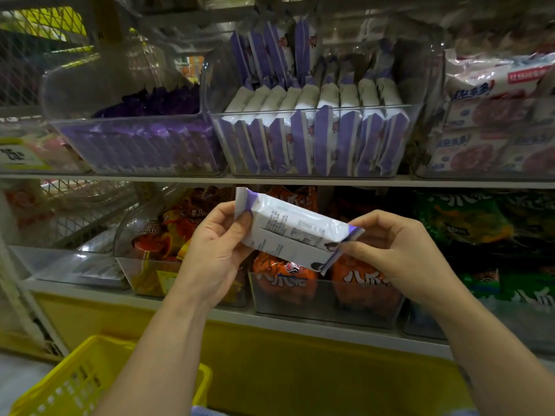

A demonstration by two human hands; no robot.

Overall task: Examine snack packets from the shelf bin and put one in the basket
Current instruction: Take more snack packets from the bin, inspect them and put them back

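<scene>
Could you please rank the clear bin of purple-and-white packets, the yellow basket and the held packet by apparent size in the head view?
1. clear bin
2. yellow basket, partly cut off by the frame, so unsure
3. held packet

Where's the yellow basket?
The yellow basket is in the bottom left corner of the head view, low down below the left hand, which holds the snack packet together with the right hand.

Clear bins [312, 113] sit along the shelf [270, 179].
</scene>
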